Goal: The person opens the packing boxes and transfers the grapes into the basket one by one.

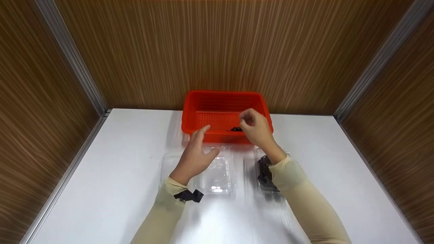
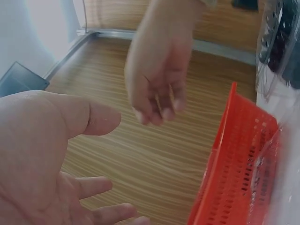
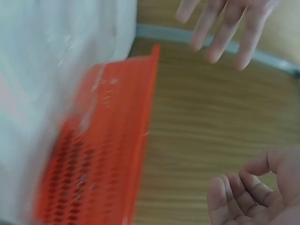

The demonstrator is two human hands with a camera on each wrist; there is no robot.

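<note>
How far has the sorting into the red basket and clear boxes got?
Early. One dark item lies in the red basket; a clear box under the right forearm holds dark pieces. Right hand hovers over the basket, fingers curled, apparently holding nothing. Left hand is open above the empty clear box.

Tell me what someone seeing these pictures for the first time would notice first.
The bright orange basket at the back of the white table stands out first. Both hands are raised at its near edge: the left hand open with fingers spread, the right hand loosely curled over the rim. Clear plastic containers lie below them.
</note>
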